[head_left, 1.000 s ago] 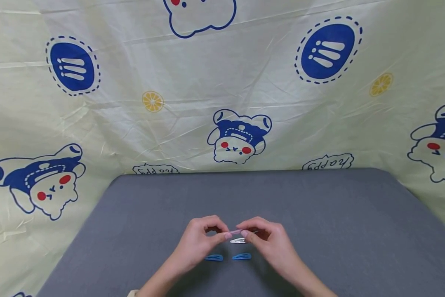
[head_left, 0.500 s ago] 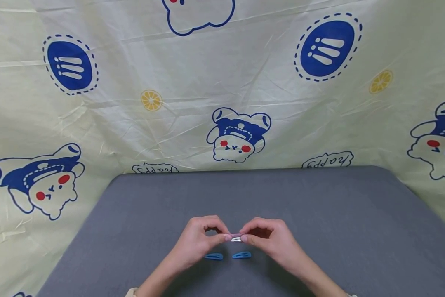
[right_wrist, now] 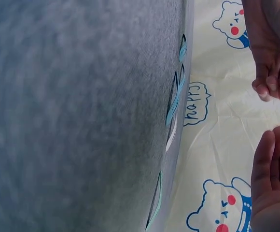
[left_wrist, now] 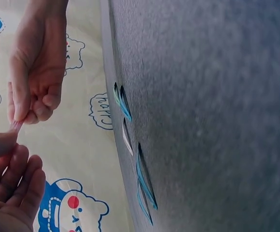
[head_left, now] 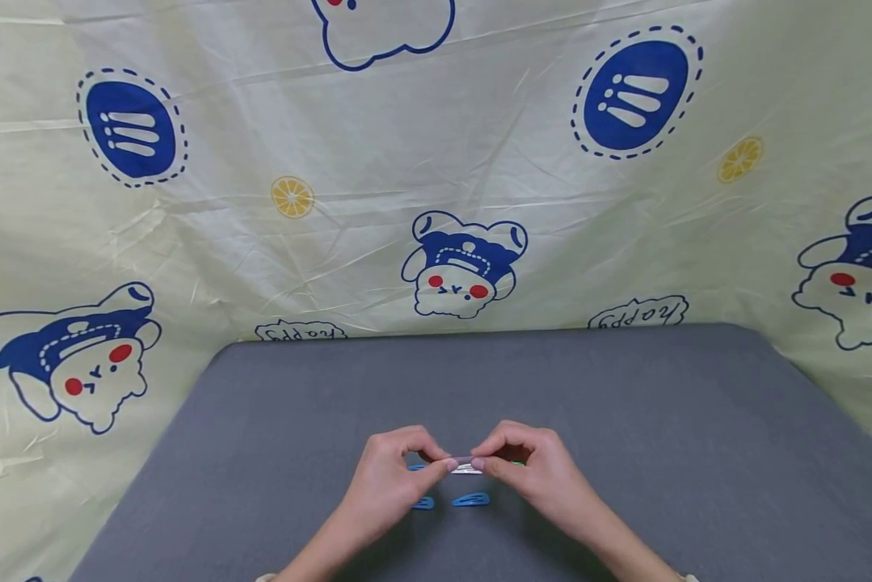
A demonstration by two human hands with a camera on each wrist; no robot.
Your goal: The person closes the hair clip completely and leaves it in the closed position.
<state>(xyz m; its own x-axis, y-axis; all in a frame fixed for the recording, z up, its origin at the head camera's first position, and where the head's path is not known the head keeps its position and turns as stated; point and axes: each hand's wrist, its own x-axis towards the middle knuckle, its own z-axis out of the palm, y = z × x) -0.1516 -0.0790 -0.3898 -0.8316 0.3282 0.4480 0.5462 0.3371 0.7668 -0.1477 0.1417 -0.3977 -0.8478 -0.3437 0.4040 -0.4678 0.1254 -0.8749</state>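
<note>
A slim pink hair clip (head_left: 462, 460) is stretched between both hands above the table. My left hand (head_left: 394, 470) pinches one end with thumb and forefinger, and my right hand (head_left: 528, 461) pinches the other. Just below it in the head view lies a white snap hair clip (head_left: 467, 469). Nearer to me are two blue hair clips, one in plain sight (head_left: 470, 499) and one partly behind the left hand (head_left: 424, 503). Another blue clip (head_left: 416, 467) shows past the left fingers. A green clip (head_left: 517, 463) is mostly hidden by the right hand.
The clips lie on a grey cloth-covered table (head_left: 588, 396). Behind it hangs a pale printed curtain (head_left: 363, 259) with bear and orange-slice patterns. In the left wrist view, several clips (left_wrist: 145, 179) lie in a loose row along the cloth.
The right fingers have shifted on the pink clip, and it has gone from slightly slanted to level. Both hands stay nearly in place. The view has drifted slightly, uncovering the upper blue and green clips.
</note>
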